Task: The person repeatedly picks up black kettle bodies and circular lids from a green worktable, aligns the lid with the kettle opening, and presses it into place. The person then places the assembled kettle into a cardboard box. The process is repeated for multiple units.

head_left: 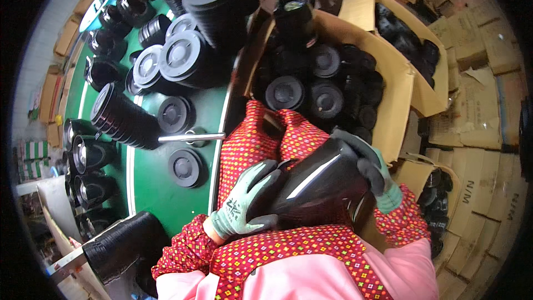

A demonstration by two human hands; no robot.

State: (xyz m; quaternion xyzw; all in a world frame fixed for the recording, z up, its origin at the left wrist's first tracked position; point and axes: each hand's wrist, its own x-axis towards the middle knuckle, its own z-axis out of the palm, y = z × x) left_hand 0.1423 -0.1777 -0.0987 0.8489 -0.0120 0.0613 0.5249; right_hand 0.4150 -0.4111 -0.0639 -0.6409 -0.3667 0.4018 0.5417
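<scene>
A glossy black cylindrical vessel lies tilted over my lap, held between both gloved hands. My left hand, in a pale green glove with dark fingertips, is wrapped round its left end. At its upper right end, my right hand has its fingers curled over the rim and side. What lies inside the vessel is hidden from view. To the left of my left hand, a flat round black lid rests on the green table. Another round black lid sits farther back.
Stacked black lids lean on the table beside a metal bar. Taller lid stacks stand farther back. Black vessels line the table's left side. An open cardboard box of black round parts stands ahead, with more cartons to the right.
</scene>
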